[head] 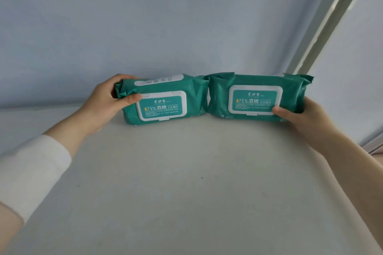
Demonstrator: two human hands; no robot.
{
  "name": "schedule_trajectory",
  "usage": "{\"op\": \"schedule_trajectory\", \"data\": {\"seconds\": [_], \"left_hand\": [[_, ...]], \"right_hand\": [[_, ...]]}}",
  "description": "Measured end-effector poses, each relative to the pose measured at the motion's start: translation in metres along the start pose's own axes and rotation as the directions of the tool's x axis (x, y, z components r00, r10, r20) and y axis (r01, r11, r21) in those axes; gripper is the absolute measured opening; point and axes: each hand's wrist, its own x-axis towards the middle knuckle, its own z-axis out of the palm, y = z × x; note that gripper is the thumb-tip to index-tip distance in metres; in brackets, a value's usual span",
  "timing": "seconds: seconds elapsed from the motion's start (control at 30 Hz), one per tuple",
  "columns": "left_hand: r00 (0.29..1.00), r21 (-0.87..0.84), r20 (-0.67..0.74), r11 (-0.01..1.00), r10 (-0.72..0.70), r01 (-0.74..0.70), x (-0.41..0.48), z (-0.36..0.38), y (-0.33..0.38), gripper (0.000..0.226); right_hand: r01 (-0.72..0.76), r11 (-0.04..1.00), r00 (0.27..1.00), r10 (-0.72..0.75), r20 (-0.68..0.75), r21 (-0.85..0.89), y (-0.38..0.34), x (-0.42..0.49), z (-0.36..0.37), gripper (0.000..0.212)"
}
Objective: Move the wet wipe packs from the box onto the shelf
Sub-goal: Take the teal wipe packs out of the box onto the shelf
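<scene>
Two teal wet wipe packs with white flip lids stand side by side on the white shelf [186,172], near its back wall, their inner ends touching. My left hand [107,105] grips the left end of the left pack [163,101], thumb on its front face. My right hand [300,118] grips the right end of the right pack [257,97], thumb by the lid's lower right corner. Both packs lean with their lids facing me. The box is not in view.
A pale blue wall [165,27] closes the back of the shelf. A white upright post [331,27] runs diagonally at the right. The shelf surface stretches bare toward me in front of the packs.
</scene>
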Motion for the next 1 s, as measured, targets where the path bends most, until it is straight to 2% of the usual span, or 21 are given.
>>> {"op": "schedule_trajectory", "data": {"seconds": [0.2,0.33,0.47,0.6,0.8,0.93,1.0], "left_hand": [[0.996,0.257,0.005,0.963,0.084,-0.082,0.024,-0.009,0.002,0.033],[0.994,0.399,-0.003,0.911,0.112,-0.101,0.036,-0.012,0.005,0.041],[0.987,0.537,-0.039,0.836,0.158,-0.112,0.041,-0.009,0.006,0.042],[0.950,0.703,-0.066,0.690,0.305,-0.173,0.040,-0.006,0.006,0.049],[0.957,0.723,-0.062,0.674,0.283,-0.152,0.040,-0.005,0.013,0.059],[0.960,0.828,-0.004,0.539,0.280,-0.154,0.028,-0.002,0.032,0.067],[0.942,0.885,0.126,0.395,0.310,-0.248,0.016,0.000,0.046,0.071]], "right_hand": [[0.024,0.980,1.000,-0.027,-0.013,-0.199,-0.003,0.042,0.008,0.046],[0.062,0.958,0.998,-0.067,-0.010,-0.281,-0.011,0.059,0.009,0.069],[0.063,0.935,0.997,-0.075,-0.022,-0.348,-0.015,0.072,0.014,0.071],[0.006,0.948,0.998,-0.024,-0.052,-0.317,-0.016,0.079,0.018,0.075],[-0.096,0.938,0.976,0.025,-0.214,-0.332,-0.021,0.072,0.030,0.079],[-0.135,0.945,0.947,0.034,-0.319,-0.298,-0.036,0.040,0.042,0.078],[-0.104,0.896,0.953,-0.034,-0.300,-0.432,-0.047,0.011,0.050,0.070]]}}
